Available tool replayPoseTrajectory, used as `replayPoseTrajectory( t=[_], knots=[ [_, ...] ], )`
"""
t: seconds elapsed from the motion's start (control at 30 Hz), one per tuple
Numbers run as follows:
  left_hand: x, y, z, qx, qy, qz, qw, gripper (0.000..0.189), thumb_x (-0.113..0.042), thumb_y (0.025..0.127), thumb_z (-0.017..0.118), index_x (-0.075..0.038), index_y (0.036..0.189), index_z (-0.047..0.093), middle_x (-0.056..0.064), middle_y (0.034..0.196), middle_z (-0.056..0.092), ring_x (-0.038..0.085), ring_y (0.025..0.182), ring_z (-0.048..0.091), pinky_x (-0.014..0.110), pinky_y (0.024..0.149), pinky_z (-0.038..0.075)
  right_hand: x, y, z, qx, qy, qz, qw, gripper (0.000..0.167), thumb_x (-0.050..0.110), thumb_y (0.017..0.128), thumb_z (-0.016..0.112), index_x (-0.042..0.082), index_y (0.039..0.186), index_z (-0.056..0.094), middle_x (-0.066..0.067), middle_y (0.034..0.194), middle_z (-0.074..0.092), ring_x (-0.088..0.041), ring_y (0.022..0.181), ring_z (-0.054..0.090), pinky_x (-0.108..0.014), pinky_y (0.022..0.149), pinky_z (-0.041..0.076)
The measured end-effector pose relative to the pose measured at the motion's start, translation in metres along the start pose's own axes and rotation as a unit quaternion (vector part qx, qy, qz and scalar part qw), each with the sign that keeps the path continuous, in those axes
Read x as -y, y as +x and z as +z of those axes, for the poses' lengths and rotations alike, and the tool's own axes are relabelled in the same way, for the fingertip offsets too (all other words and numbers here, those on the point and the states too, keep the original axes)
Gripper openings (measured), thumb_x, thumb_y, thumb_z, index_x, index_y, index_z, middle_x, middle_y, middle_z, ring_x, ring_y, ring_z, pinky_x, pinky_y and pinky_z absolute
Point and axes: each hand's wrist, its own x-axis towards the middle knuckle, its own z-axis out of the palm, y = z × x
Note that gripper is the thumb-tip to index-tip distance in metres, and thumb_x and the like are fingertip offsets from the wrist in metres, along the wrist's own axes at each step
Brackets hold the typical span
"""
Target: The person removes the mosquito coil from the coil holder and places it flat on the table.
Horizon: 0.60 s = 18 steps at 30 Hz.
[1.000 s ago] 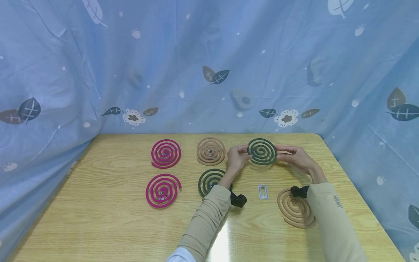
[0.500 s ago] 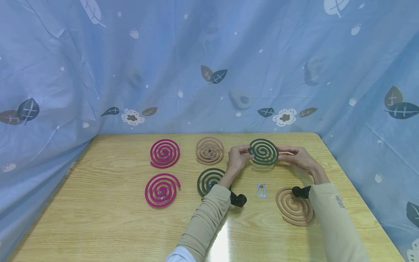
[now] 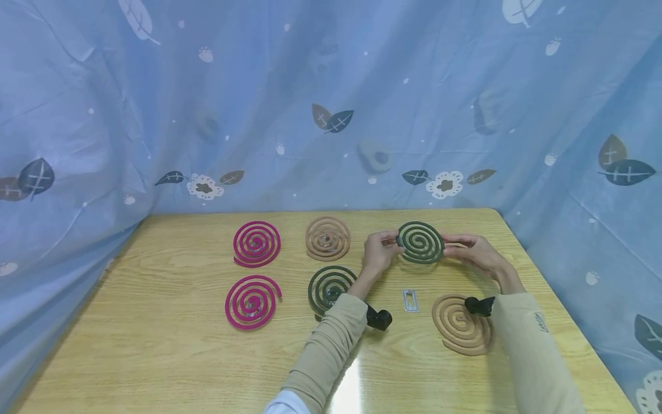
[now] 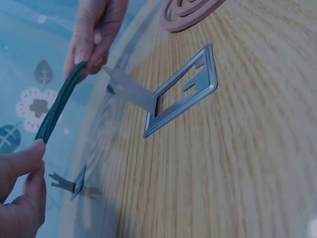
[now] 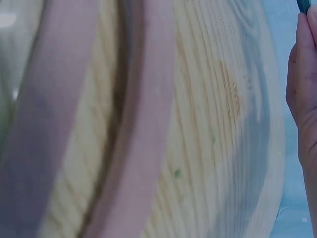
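Note:
A dark green mosquito coil (image 3: 420, 242) is held up at the back right of the table, its face tilted toward me. The left hand (image 3: 378, 253) pinches its left edge between thumb and fingers. Its right edge is pinched by the right hand (image 3: 478, 253). From the left wrist, the coil (image 4: 62, 101) shows edge-on, apart from a small metal coil stand (image 4: 74, 183) with a raised prong on the tabletop. A nearer metal stand (image 3: 410, 300) lies in front of the hands, its tab bent up. In the right wrist view only part of the right hand (image 5: 307, 84) shows.
Two magenta coils (image 3: 253, 302) stand at the left. A tan coil (image 3: 308, 241) and another green coil (image 3: 311, 290) are left of the hands, the green one partly behind the left sleeve. Another tan coil (image 3: 462, 321) lies under the right forearm. A curtain hangs behind.
Both hands have shifted slightly right with the green coil between them. The whole head view has also drifted a little. The coils on the table stay put.

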Motion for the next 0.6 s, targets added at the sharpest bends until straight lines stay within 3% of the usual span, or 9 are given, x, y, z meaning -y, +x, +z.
replayPoseTrajectory(
  t=[0.13, 0.37, 0.6],
  knots=[
    [0.001, -0.001, 0.004, 0.005, 0.0, 0.001, 1.0, 0.035, 0.009, 0.08, 0.071, 0.006, 0.114, 0.066, 0.016, 0.121, 0.063, 0.028, 0.104, 0.063, 0.019, 0.084, 0.055, -0.001, -0.004, -0.005, 0.005, 0.006, -0.004, 1.0, 0.036, -0.004, 0.091, 0.061, 0.003, 0.126, 0.061, 0.015, 0.115, 0.065, -0.004, 0.102, 0.063, -0.022, 0.089, 0.053],
    [0.005, -0.001, 0.004, 0.02, 0.002, 0.006, 0.9998, 0.035, 0.009, 0.079, 0.072, 0.007, 0.113, 0.066, 0.019, 0.116, 0.064, 0.029, 0.102, 0.065, 0.021, 0.082, 0.056, -0.001, -0.009, -0.01, 0.001, 0.022, 0.004, 0.9998, 0.034, -0.004, 0.09, 0.061, 0.008, 0.122, 0.065, 0.013, 0.116, 0.064, -0.006, 0.101, 0.064, -0.022, 0.088, 0.053],
    [0.007, 0.0, 0.007, 0.057, 0.022, 0.006, 0.9981, 0.039, 0.005, 0.081, 0.072, 0.004, 0.119, 0.064, 0.018, 0.118, 0.064, 0.028, 0.105, 0.064, 0.021, 0.081, 0.056, -0.002, -0.017, -0.014, -0.003, 0.004, 0.012, 0.9999, 0.033, -0.002, 0.091, 0.062, 0.011, 0.121, 0.065, 0.015, 0.114, 0.064, -0.003, 0.102, 0.062, -0.021, 0.088, 0.053]
  ],
)
